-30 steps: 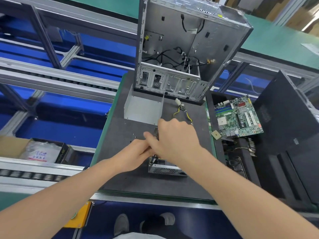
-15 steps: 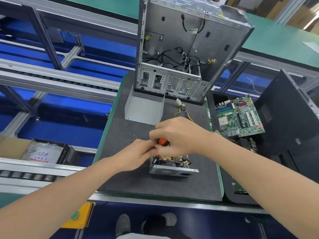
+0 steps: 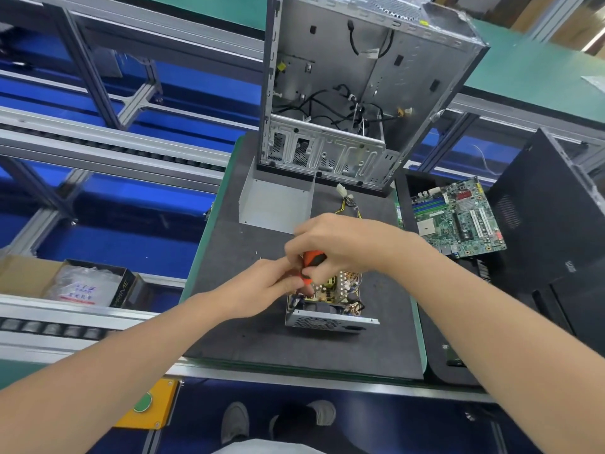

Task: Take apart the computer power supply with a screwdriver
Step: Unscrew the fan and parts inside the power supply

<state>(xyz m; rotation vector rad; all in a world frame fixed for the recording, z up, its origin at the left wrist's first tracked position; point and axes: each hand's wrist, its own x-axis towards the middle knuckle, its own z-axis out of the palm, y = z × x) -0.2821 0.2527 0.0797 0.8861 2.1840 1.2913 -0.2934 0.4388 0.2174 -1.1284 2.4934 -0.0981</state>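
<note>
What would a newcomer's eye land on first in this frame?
At centre, the right hand grips an orange-and-black screwdriver, the left hand pinching its lower end, over an opened grey metal power supply. Behind stands a gutted silver computer case; a green motherboard lies to the right.

Bare mat (image 3: 248,342) before power supply (image 3: 330,321)

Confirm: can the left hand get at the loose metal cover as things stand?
Probably yes. The metal cover lies bare on the mat beyond the power supply; the left hand must first release the screwdriver it steadies.
</note>
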